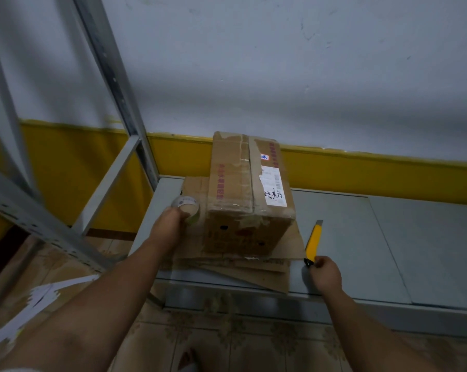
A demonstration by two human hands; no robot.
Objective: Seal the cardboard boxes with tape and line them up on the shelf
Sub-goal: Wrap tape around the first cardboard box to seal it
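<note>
Matt brown cardboard box point(249, 194), glossy clear tape roll point(187, 206), yellow plastic knife point(314, 242), grey metal shelf point(388, 237)

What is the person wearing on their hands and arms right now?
Nothing shows: no gloves on the left hand or the right hand, and no sleeves, watch or wristbands up to the frame edge. Rings are too small to tell.
</note>
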